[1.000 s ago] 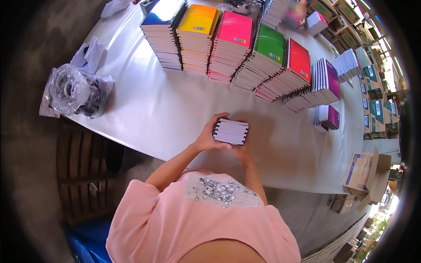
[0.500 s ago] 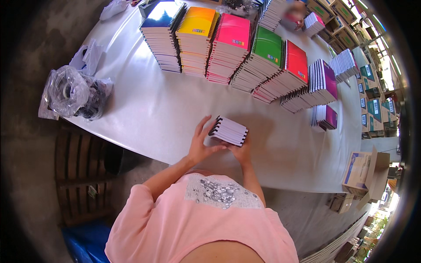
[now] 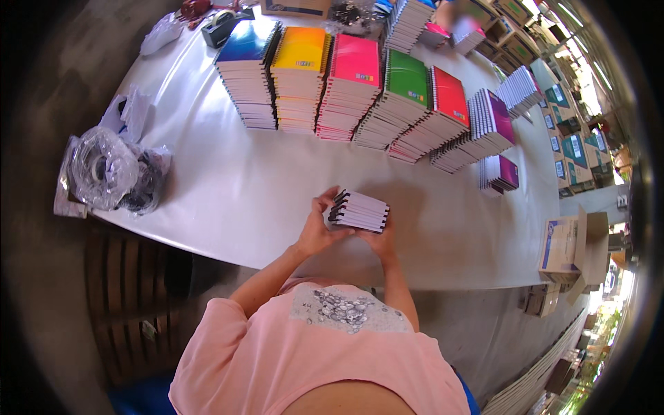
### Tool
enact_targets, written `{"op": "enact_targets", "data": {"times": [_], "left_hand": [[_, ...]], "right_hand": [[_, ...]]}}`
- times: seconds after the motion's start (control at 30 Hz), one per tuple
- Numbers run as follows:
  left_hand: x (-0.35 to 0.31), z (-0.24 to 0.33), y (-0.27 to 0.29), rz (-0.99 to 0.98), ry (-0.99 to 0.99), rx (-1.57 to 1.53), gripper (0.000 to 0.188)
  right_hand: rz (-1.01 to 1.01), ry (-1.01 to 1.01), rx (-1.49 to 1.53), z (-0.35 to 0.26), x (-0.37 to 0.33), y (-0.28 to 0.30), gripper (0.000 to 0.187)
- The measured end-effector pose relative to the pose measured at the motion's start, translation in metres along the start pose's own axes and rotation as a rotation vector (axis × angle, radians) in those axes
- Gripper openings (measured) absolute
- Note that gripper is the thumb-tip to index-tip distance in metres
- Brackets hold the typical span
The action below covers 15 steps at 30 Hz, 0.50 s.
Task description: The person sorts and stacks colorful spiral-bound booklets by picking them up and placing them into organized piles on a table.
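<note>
A small stack of spiral notebooks (image 3: 361,211), page edges toward me and black coils showing at its ends, is held between my two hands over the near part of the table. My left hand (image 3: 320,223) has its thumb along the lower edge and its fingers bent against the coil side at the left. Around the right end curls my right hand (image 3: 380,239), its fingers partly hidden by the stack. Beyond them stand tall notebook stacks with blue (image 3: 247,43), yellow (image 3: 301,50), pink (image 3: 355,59), green (image 3: 407,76) and red (image 3: 450,94) covers.
Purple notebooks (image 3: 499,117) stand to the right, with a smaller purple pile (image 3: 508,173) nearer. Clear plastic wrap (image 3: 107,169) lies at the table's left edge. A tape dispenser (image 3: 220,29) sits at the far left. An open carton (image 3: 561,249) is beside the right edge.
My left fingers have bent in from a spread pose and now rest against the coil side of the stack. The view has shifted slightly, showing more of the table's far end.
</note>
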<state>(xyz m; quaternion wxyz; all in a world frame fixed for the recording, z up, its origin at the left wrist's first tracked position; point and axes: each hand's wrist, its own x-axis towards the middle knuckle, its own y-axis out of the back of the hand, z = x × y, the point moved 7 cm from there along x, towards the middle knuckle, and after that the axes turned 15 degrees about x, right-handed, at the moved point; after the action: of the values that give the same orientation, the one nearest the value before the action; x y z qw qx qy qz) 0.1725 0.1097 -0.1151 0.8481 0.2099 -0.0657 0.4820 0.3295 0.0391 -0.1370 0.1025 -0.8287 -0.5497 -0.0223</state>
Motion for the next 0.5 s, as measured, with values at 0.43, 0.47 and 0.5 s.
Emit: {"op": "enact_targets", "data": {"times": [0.43, 0.47, 0.5], "left_hand": [[0.029, -0.015, -0.010, -0.331, -0.039, 0.074, 0.077], [0.029, -0.017, -0.013, -0.346, -0.055, 0.067, 0.077], [0.031, -0.023, -0.015, -0.345, -0.034, 0.033, 0.075]], "right_hand": [[0.112, -0.008, 0.030, -0.015, -0.018, 0.000, 0.072], [0.132, 0.004, 0.024, -0.016, -0.020, -0.001, 0.072], [0.159, -0.054, 0.079, -0.012, -0.019, 0.000, 0.076]]}}
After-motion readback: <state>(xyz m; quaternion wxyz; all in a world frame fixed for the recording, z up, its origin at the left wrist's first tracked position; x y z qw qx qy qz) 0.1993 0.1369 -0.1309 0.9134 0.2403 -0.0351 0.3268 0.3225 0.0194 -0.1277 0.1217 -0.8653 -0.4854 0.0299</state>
